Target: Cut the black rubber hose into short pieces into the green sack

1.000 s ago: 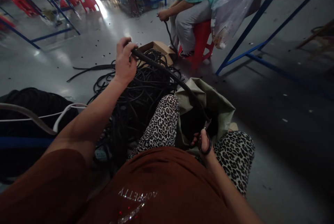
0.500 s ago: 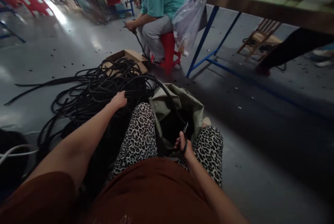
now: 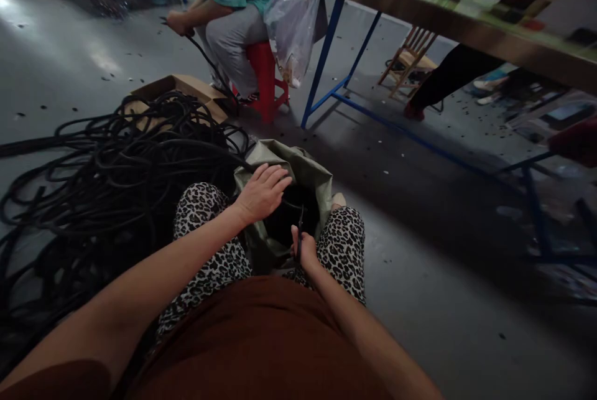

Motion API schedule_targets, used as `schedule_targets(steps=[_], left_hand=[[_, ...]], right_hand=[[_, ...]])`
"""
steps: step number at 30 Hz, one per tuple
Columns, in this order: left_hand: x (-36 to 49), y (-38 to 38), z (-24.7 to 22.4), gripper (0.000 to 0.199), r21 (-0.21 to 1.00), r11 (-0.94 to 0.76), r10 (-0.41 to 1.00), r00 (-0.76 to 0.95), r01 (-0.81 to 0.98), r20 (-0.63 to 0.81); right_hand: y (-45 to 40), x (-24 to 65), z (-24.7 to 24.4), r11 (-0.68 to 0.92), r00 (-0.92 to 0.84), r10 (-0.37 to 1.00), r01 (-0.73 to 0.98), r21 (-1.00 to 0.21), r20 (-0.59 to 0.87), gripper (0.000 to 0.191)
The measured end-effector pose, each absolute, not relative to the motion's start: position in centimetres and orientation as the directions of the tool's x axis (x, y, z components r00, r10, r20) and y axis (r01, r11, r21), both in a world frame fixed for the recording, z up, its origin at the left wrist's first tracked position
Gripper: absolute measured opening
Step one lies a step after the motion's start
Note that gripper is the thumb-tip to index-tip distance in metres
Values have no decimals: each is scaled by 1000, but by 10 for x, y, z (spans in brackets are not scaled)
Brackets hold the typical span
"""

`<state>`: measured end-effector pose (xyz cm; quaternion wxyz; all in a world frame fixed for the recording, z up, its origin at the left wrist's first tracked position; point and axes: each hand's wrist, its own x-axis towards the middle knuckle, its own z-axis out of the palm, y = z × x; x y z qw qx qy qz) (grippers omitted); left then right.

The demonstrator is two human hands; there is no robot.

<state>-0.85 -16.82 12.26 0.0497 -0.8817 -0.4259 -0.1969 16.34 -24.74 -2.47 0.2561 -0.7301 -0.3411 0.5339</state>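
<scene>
My left hand [image 3: 262, 193] is over the near-left rim of an olive-green sack [image 3: 319, 167], palm down with its fingers stretched out. A black cord [image 3: 228, 157] runs from the left to this hand and passes beneath it; the thumb is hidden, so a grip on it does not show. My right hand [image 3: 305, 249] is closed round a pair of scissors [image 3: 300, 229], whose blades point up and away over the dark mouth of the sack. The sack stands between my knees, and its inside is too dark to make out.
To my left lies a big tangle of black cords [image 3: 116, 157], partly over a cardboard box [image 3: 186, 86]. Ahead, a person in a teal shirt sits on a red stool [image 3: 263, 76] holding a cord. A blue-legged workbench [image 3: 420, 2] extends right, with a wooden chair [image 3: 410, 58] beyond.
My left hand has moved from the cord tangle rightward to the sack's mouth, and its fingers are now stretched out. The right hand keeps the scissors. The camera view has turned right.
</scene>
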Motion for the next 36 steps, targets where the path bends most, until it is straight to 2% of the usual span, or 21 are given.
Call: schedule_targets(steps=[5, 9, 14, 17, 19, 22, 25, 27, 30, 33, 36], left_hand=[[-46, -163, 64, 41, 67, -459, 879, 442, 886, 178], [-61, -171, 26, 36, 60, -374, 927, 374, 926, 2], [-56, -181, 0, 36, 131, -258, 949, 277, 957, -154], [-52, -185, -1, 33, 158, -193, 947, 226, 968, -228], [-49, -189, 6, 32, 114, -174, 959, 194, 978, -208], [-38, -198, 19, 39, 68, -220, 974, 223, 973, -43], [-22, -204, 25, 47, 169, -375, 927, 371, 912, 53], [-11, -204, 22, 43, 255, -440, 896, 441, 861, 56], [-4, -203, 13, 33, 312, -422, 895, 447, 851, -8], [-5, -203, 4, 27, 290, -356, 912, 397, 889, -99], [-6, -205, 1, 26, 245, -353, 917, 386, 903, -103]], right_hand=[[-247, 165, -29, -674, 182, 738, 188, -714, -649, 43], [-249, 164, -39, -638, 149, 768, 271, -721, -623, 46], [-249, 163, -47, -611, 164, 790, 302, -732, -591, 47], [-249, 164, -44, -568, 168, 818, 382, -729, -550, 48], [-250, 165, -41, -513, 137, 845, 481, -711, -517, 47], [-250, 164, -37, -440, 64, 861, 590, -676, -505, 46], [-252, 163, -39, -446, 14, 843, 579, -683, -538, 47], [-253, 162, -42, -480, -7, 818, 542, -690, -575, 48], [-255, 162, -41, -489, -21, 805, 541, -684, -593, 49], [-255, 164, -38, -393, -30, 858, 606, -692, -514, 48], [-254, 165, -36, -374, -40, 863, 622, -688, -504, 48]])
